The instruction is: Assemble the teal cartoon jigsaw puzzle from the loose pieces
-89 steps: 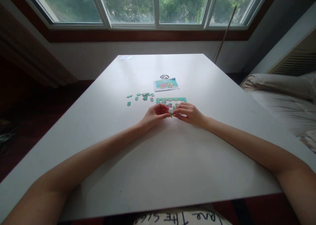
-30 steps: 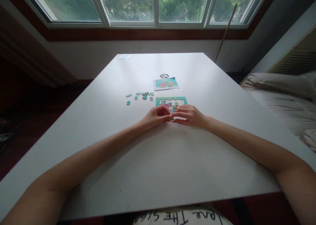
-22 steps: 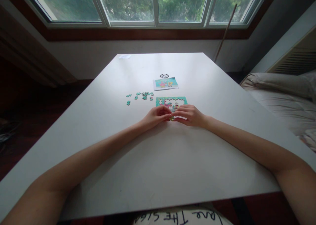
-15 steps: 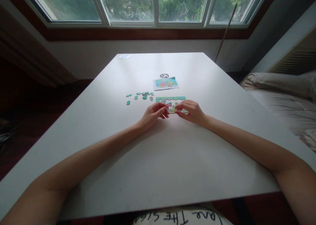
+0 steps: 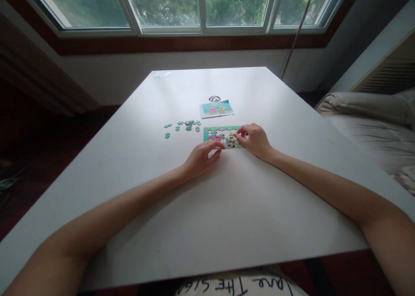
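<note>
The right hand (image 5: 256,140) hid the right end of the puzzle (image 5: 207,131), and the left hand (image 5: 201,157) covered a bit of its near edge. The puzzle lay flat in the middle of the white table (image 5: 227,209), with gaps inside its green border. The left hand was loosely curled, with space between thumb and finger, and its fingertips were by the near edge. The right hand had its fingers bent over the puzzle, but I could not tell if they pinched a piece. Loose pieces (image 5: 188,126) lay to the left, too small to see well. A picture sheet (image 5: 216,108) lay farther away. On the cloth (image 5: 233,285), cut off at the near edge, "THE" could be read.
</note>
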`<state>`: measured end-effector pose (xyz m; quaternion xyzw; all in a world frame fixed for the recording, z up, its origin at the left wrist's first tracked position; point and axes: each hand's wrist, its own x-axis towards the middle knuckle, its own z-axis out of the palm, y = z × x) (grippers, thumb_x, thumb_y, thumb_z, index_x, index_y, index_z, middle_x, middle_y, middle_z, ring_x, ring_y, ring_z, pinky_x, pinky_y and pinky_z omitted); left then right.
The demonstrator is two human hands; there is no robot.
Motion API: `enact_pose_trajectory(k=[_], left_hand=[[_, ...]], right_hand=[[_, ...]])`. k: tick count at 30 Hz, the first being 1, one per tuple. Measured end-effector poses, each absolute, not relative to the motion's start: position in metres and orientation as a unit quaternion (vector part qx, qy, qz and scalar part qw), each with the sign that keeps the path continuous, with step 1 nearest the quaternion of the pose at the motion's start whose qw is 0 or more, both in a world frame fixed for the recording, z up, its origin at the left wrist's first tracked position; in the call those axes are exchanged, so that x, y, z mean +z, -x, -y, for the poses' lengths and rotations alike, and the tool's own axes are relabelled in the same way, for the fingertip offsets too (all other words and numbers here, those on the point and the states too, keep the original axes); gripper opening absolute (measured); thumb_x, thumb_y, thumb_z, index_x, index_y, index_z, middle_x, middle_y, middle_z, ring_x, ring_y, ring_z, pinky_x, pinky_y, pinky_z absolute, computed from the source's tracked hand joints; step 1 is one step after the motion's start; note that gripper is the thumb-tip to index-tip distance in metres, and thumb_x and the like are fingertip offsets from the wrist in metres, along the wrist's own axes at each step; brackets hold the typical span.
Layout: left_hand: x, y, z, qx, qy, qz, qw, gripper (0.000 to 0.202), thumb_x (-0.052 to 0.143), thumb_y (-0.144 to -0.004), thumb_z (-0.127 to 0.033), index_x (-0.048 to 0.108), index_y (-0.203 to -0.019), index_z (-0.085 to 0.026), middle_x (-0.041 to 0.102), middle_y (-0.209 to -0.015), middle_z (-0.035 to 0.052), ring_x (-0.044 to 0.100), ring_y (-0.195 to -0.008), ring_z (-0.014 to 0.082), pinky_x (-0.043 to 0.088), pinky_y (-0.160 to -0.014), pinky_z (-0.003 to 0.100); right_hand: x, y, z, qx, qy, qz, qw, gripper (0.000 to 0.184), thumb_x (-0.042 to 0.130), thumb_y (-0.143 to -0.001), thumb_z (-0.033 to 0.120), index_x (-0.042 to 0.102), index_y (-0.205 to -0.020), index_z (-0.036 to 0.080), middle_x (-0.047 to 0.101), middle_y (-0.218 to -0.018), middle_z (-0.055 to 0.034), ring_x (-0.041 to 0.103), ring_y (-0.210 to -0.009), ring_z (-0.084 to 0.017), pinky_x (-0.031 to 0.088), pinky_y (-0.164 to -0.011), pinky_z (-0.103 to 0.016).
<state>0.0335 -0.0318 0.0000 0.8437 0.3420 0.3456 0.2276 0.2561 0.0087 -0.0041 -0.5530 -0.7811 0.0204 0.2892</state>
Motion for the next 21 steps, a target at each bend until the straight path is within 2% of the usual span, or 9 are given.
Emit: enact_pose_trajectory(k=[4,7,11,21], left_hand=[[-0.0018,-0.0364,0.0356,0.271,-0.917,-0.269,0.112,0.021,0.045,-0.089,-0.015,0.061,-0.102,-0.017,0.066,-0.114,0.0089,0.060,-0.108,0.0203,0.049,-0.094,0.035],[-0.0035,-0.0372,0.0356,0.251,-0.933,-0.248,0.066,0.021,0.045,-0.090,-0.015,0.061,-0.104,-0.016,0.065,-0.116,0.0091,0.059,-0.111,0.0216,0.048,-0.097,0.037],[-0.0037,-0.0372,0.0355,0.252,-0.932,-0.251,0.065,0.022,0.043,-0.091,-0.016,0.061,-0.104,-0.017,0.065,-0.116,0.0093,0.059,-0.111,0.0198,0.048,-0.098,0.036],[-0.0038,-0.0377,0.0354,0.245,-0.932,-0.254,0.088,0.024,0.043,-0.090,-0.016,0.060,-0.107,-0.017,0.064,-0.117,0.0102,0.058,-0.112,0.0206,0.047,-0.100,0.037]], right_hand=[[-0.0051,-0.2566,-0.0069,-0.050,0.563,0.788,0.243,0.020,0.058,-0.084,0.035,0.067,-0.079,0.018,0.067,-0.079,-0.0062,0.053,-0.083,-0.021,0.031,-0.074,-0.032],[-0.0063,-0.2581,-0.0066,-0.093,0.558,0.797,0.210,0.022,0.056,-0.085,0.035,0.068,-0.083,0.017,0.067,-0.085,-0.0085,0.051,-0.086,-0.023,0.030,-0.074,-0.033],[-0.0077,-0.2592,-0.0065,-0.111,0.551,0.804,0.194,0.024,0.055,-0.086,0.036,0.069,-0.087,0.016,0.067,-0.086,-0.0093,0.050,-0.087,-0.023,0.029,-0.074,-0.034],[-0.0095,-0.2595,-0.0073,-0.107,0.542,0.803,0.224,0.022,0.058,-0.084,0.035,0.069,-0.086,0.017,0.066,-0.082,-0.0099,0.051,-0.083,-0.024,0.032,-0.073,-0.036]])
